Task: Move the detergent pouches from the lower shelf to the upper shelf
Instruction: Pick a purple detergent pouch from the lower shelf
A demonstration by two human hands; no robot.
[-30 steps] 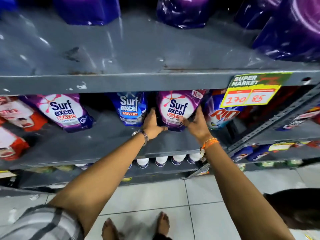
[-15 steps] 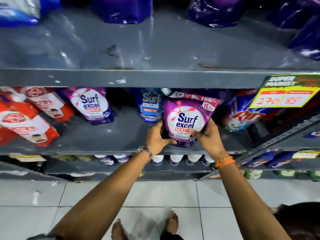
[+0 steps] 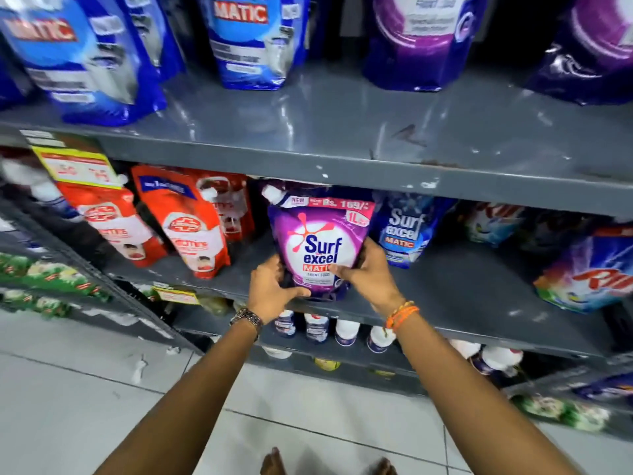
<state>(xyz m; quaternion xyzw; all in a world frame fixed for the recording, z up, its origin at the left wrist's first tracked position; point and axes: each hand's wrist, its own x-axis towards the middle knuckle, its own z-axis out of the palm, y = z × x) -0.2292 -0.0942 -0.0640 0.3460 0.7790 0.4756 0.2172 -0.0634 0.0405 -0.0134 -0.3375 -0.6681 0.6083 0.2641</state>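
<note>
Purple Surf Excel Matic pouch (image 3: 318,248) gripped at its base by left hand (image 3: 274,289) and right hand (image 3: 368,274), at lower shelf (image 3: 479,303) front edge, under upper shelf (image 3: 342,132) lip. Risk: spout catching that lip on the lift, or the soft base slipping. Upper shelf holds blue pouches (image 3: 250,39) and purple pouches (image 3: 421,39); bare spot in front.
</note>
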